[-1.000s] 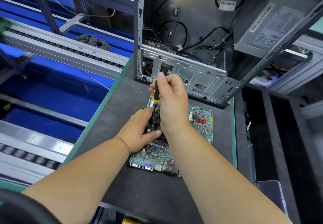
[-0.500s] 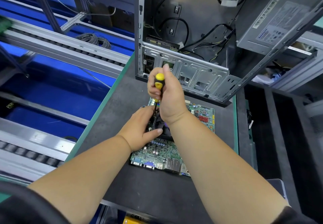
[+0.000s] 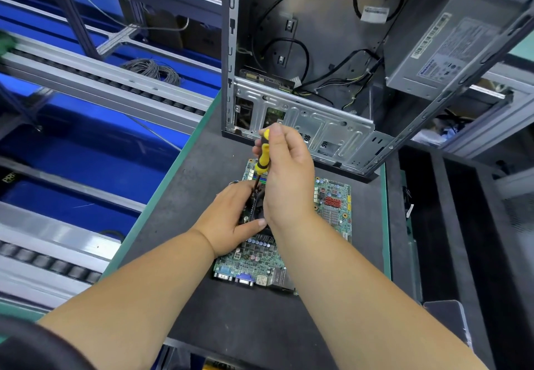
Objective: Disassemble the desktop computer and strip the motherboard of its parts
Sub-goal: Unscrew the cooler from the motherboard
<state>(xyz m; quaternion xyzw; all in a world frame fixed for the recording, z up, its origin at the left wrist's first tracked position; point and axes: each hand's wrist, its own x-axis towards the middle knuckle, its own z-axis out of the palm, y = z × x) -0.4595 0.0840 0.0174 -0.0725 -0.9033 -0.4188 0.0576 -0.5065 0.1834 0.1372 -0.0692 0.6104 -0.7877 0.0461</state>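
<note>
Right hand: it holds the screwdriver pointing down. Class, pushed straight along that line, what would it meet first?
Probably the dark part on the motherboard, which the left hand grips; the right hand hides the screwdriver tip.

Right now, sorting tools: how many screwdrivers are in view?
1: the yellow screwdriver in the right hand, over the motherboard. Others may be hidden.

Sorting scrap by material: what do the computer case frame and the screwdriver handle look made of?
Computer case: likely bare sheet steel, dull grey, stamped ribs and punched holes. Screwdriver handle in the right hand: probably moulded plastic, glossy yellow with black bands.
</note>
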